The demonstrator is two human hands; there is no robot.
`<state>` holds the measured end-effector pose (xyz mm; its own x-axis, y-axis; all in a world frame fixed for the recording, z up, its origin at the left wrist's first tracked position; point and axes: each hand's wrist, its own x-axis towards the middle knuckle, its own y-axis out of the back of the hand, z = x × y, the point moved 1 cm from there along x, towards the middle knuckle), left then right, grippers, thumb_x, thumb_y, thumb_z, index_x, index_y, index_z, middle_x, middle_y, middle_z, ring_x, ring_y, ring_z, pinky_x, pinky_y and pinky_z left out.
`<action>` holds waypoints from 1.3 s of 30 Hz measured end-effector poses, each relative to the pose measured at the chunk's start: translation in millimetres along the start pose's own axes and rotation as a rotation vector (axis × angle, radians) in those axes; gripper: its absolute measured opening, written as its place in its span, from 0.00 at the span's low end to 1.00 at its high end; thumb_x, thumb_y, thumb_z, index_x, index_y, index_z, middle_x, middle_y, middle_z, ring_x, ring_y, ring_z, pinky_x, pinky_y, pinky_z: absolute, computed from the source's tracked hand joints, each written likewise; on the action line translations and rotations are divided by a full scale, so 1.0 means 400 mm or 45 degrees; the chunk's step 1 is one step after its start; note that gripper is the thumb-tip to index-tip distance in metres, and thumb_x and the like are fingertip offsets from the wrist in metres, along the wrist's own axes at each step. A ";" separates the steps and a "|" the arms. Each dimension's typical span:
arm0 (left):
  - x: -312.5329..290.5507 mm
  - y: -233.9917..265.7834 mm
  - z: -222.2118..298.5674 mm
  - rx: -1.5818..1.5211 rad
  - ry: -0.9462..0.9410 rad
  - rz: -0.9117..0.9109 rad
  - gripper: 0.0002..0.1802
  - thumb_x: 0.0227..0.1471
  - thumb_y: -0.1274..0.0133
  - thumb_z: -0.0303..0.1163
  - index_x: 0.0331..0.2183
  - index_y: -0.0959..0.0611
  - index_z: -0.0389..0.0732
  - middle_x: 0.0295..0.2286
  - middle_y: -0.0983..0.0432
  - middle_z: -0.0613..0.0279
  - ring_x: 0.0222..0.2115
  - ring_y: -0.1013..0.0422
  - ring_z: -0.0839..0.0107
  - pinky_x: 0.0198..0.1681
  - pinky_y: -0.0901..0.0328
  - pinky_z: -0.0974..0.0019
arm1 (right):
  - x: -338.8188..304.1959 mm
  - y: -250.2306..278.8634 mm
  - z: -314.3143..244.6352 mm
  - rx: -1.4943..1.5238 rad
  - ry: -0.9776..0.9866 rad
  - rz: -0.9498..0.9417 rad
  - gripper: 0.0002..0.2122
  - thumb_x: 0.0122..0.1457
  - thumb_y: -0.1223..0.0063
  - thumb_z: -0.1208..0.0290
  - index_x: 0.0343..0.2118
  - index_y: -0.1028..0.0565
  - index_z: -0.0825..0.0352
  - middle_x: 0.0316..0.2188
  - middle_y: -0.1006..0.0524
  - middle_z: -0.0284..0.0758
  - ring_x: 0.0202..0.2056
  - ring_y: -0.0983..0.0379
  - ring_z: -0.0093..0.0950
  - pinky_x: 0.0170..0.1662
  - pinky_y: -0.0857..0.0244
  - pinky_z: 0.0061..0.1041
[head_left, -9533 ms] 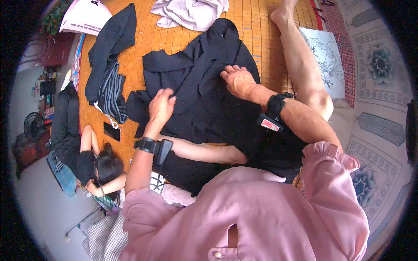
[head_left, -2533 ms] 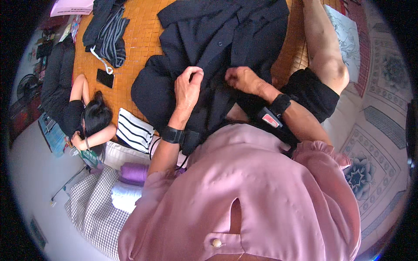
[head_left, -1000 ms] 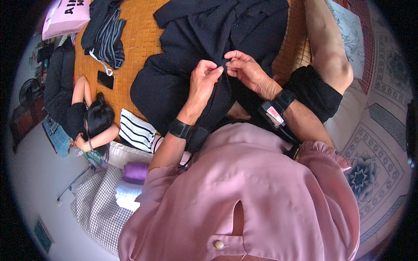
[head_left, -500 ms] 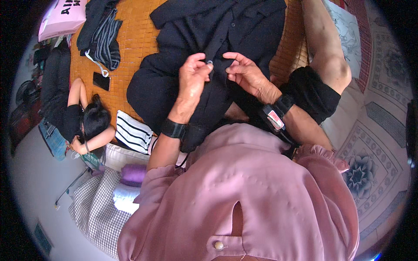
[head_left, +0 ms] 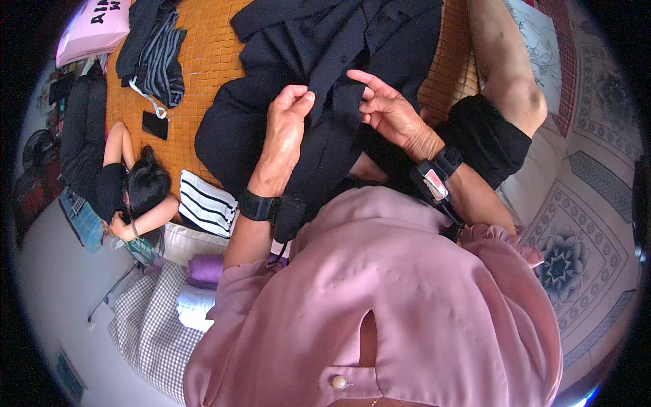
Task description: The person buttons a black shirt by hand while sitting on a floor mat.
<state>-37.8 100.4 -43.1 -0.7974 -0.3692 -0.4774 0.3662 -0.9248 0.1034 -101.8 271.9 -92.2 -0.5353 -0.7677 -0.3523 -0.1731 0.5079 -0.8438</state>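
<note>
L hand (head_left: 283,139) pinches blk garment (head_left: 332,114), R hand (head_left: 395,121) w/ index out.

an orange woven mat (head_left: 211,57); right, a pale flower-patterned surface (head_left: 588,227); left, a fan (head_left: 41,146).

Orange tiled mat (head_left: 210,61), black buttoned garment (head_left: 325,51) on it, striped dark clothing (head_left: 163,64), flat black phone (head_left: 155,126)

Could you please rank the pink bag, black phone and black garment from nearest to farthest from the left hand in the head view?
1. Black garment, beneath the left hand.
2. Black phone, left of the hand.
3. Pink bag, at upper left.
</note>
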 end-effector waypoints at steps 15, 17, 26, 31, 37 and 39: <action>0.003 -0.030 0.029 0.355 -0.516 -0.007 0.06 0.47 0.58 0.19 0.26 0.25 0.36 0.24 0.28 0.65 0.28 0.33 0.78 0.33 0.40 0.75 | 0.038 0.041 -0.011 0.270 0.066 0.158 0.19 0.49 0.58 0.84 0.46 0.37 0.70 0.21 0.32 0.30 0.20 0.34 0.19 0.23 0.34 0.17; -0.013 -0.042 0.029 0.493 -0.461 -0.009 0.07 0.46 0.58 0.19 0.27 0.24 0.36 0.25 0.27 0.61 0.29 0.30 0.72 0.33 0.39 0.73 | 0.041 0.043 -0.012 0.200 0.078 0.146 0.18 0.50 0.58 0.84 0.46 0.37 0.70 0.22 0.32 0.30 0.21 0.34 0.18 0.25 0.33 0.16; 0.005 -0.074 -0.012 0.746 -0.399 0.031 0.11 0.41 0.45 0.32 0.25 0.23 0.33 0.22 0.28 0.52 0.23 0.31 0.61 0.27 0.38 0.65 | 0.053 0.043 -0.003 0.193 0.073 0.115 0.16 0.52 0.56 0.79 0.46 0.37 0.68 0.24 0.29 0.31 0.24 0.31 0.19 0.27 0.33 0.16; 0.020 -0.060 -0.013 0.475 -0.262 0.146 0.09 0.41 0.45 0.30 0.22 0.24 0.32 0.15 0.29 0.60 0.16 0.36 0.78 0.21 0.42 0.71 | 0.009 -0.006 -0.014 -0.097 -0.020 0.258 0.19 0.50 0.51 0.75 0.46 0.37 0.66 0.26 0.28 0.29 0.27 0.31 0.18 0.29 0.35 0.15; 0.014 -0.064 0.005 0.498 -0.242 0.108 0.10 0.41 0.45 0.31 0.21 0.24 0.33 0.13 0.31 0.64 0.15 0.39 0.81 0.18 0.44 0.74 | 0.008 0.015 -0.001 -0.385 0.042 0.242 0.20 0.47 0.47 0.75 0.46 0.35 0.64 0.28 0.28 0.28 0.30 0.31 0.17 0.32 0.37 0.13; 0.007 -0.060 0.014 0.448 -0.100 0.083 0.10 0.41 0.46 0.31 0.21 0.24 0.32 0.13 0.32 0.68 0.15 0.41 0.84 0.17 0.46 0.75 | 0.008 0.008 -0.014 -0.210 0.030 0.165 0.19 0.47 0.49 0.80 0.45 0.34 0.65 0.27 0.27 0.27 0.28 0.30 0.17 0.32 0.35 0.13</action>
<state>-51.4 121.0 -41.9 -0.8170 -0.4218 -0.3930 0.2410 -0.8692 0.4318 -108.8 273.2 -93.6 -0.5807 -0.6832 -0.4428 -0.2332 0.6606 -0.7136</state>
